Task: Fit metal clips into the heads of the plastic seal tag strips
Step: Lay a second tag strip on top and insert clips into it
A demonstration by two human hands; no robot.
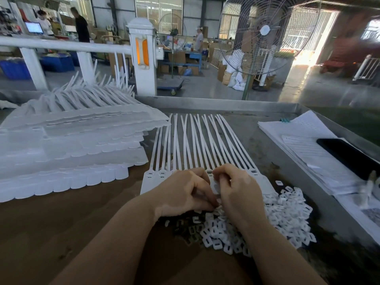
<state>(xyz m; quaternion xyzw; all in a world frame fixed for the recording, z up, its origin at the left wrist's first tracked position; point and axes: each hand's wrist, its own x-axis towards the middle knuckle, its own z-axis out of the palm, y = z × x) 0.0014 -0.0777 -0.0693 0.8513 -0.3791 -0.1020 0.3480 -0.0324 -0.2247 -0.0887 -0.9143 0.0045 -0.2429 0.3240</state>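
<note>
A joined row of white plastic seal tag strips (pixel 197 140) lies flat on the table, tails pointing away, slotted heads (pixel 151 173) toward me. My left hand (pixel 185 192) and my right hand (pixel 236 188) sit close together over the middle heads, fingers curled and fingertips meeting near the row's front edge. What they pinch is hidden between the fingers. A heap of small white clips (pixel 283 212) lies under and to the right of my right wrist, with a few dark metal clips (pixel 185 231) beside it.
Tall stacks of translucent white seal strip sheets (pixel 72 153) fill the table's left. Papers (pixel 308 149) and a black phone (pixel 349 155) lie on the right. The table has a raised metal rim (pixel 205 103). A standing fan (pixel 261 33) and people are beyond.
</note>
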